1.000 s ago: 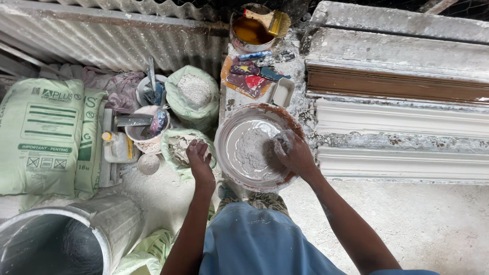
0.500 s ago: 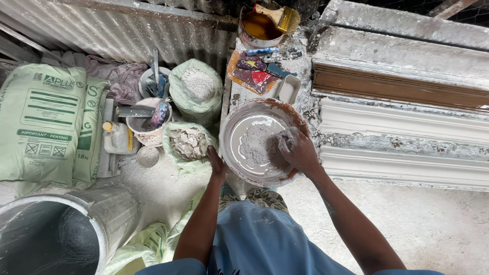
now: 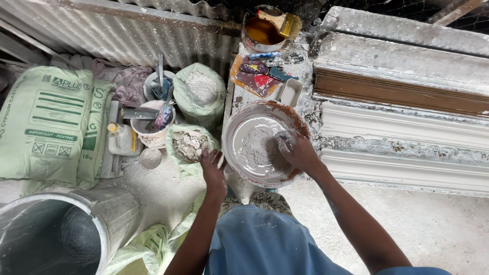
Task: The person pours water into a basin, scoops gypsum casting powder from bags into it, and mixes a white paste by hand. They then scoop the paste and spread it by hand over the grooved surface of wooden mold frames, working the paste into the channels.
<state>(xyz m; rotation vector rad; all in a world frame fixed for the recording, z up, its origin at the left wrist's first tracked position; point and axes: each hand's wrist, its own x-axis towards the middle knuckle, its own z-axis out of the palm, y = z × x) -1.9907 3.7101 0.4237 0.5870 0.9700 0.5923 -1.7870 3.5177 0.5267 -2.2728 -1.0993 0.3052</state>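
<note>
1. The person is working plaster by hand in a round basin (image 3: 265, 147) sitting on the floor, against the white moulding (image 3: 402, 127).
2. The right hand (image 3: 298, 150) is lying inside the basin, fingers curled loosely into the grey-white mix (image 3: 257, 142); it is gripping nothing solid.
3. The left hand (image 3: 211, 163) is resting open at the basin's left rim, beside a bag of lumps (image 3: 188, 145).
4. Judging by the dry patches, mixing is under way; further kneading looks needed.

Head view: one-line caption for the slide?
Right hand working white plaster in a round bowl, left hand at its rim beside an open bag of plaster chunks.
</note>
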